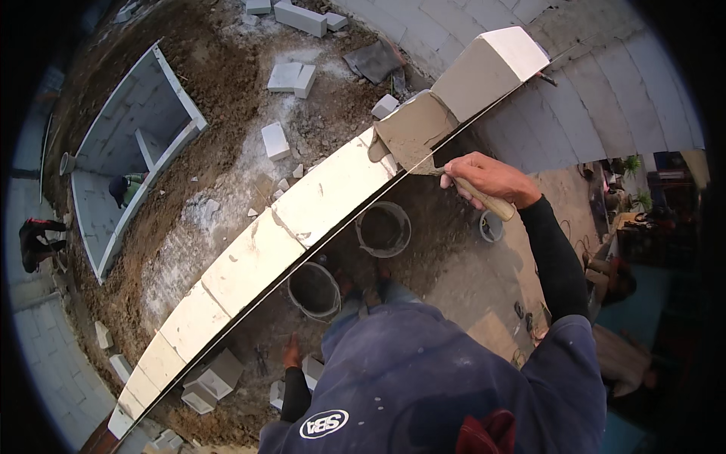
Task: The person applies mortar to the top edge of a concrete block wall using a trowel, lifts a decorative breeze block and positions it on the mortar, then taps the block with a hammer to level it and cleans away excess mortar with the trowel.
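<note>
My right hand (495,180) is closed around the wooden handle of a trowel (497,206). Its blade lies over the top of a wall of pale blocks (333,189), where grey wet mortar (420,125) covers the surface; blade and mortar are hard to tell apart. Just beyond the mortar, a taller block (484,72) stands on the wall. A taut string (340,236) runs along the wall's near edge. Down at my left side hangs my left hand (292,352), its fingers apparently stretched out and nothing visible in them.
Two buckets (383,228) (314,290) stand on the ground below the wall, near my legs. Another bucket (491,226) is farther right. Loose blocks (214,374) lie beneath the wall, and more (275,141) beyond it. Two people (39,244) (125,189) are at far left.
</note>
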Available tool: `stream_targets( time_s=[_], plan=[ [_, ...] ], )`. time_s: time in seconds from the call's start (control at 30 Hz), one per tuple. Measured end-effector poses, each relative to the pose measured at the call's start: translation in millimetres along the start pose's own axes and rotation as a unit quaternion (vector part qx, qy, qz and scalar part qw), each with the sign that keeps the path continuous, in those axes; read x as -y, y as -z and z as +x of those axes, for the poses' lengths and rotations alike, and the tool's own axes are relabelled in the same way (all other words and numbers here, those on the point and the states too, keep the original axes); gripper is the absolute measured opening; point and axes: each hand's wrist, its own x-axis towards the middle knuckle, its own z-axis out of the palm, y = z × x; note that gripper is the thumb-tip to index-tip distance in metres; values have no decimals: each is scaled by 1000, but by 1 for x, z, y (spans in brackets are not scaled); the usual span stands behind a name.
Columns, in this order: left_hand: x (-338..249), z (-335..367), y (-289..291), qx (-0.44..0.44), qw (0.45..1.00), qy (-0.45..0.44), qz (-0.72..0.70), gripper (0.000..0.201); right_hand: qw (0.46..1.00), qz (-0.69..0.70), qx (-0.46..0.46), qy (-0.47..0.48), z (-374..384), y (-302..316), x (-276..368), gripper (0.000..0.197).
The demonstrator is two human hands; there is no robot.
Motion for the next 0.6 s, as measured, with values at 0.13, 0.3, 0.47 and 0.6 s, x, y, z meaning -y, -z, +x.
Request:
stream_targets(
  time_s=[0.13, 0.3, 0.47, 0.6],
  plan=[
    [-3, -6, -1, 8, 1000, 8, -6, 79, 998, -37, -14, 40, -1, -22, 2, 41],
    [23, 1, 9, 45, 992, -91, 75, 79, 991, -66, -80, 83, -13, -56, -19, 42],
    [-12, -28, -6, 19, 999, 26, 18, 78, 969, -172, -133, 113, -45, -72, -62, 36],
    [4, -3, 21, 49, 998, -11, 22, 72, 985, -68, -143, 74, -65, -69, -63, 38]
  ],
)
